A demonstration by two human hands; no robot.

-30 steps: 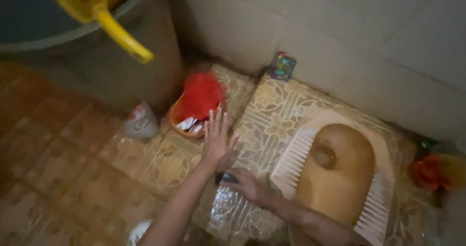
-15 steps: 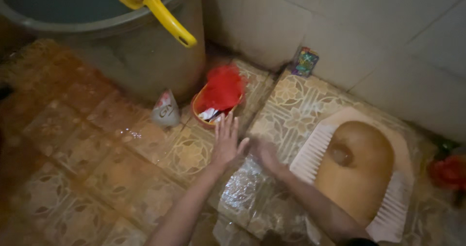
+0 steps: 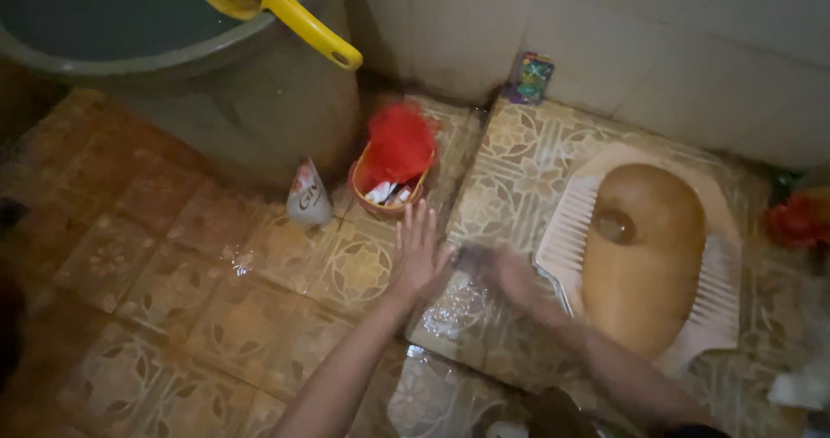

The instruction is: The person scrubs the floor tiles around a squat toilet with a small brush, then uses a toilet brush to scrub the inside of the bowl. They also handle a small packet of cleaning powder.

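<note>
Left hand [image 3: 417, 252] open, flat on wet patterned floor tile [image 3: 346, 269], just below the small basket [image 3: 386, 198]. Right hand [image 3: 497, 269] blurred beside the squat toilet [image 3: 644, 256]; grip can't tell.

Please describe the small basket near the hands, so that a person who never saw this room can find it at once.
Start at the big grey bucket with the yellow scoop. At its foot on the tiled floor, just beyond the left hand, stands the basket. It alone is orange, with red mesh heaped in it; the pouch beside it is pale.
</note>
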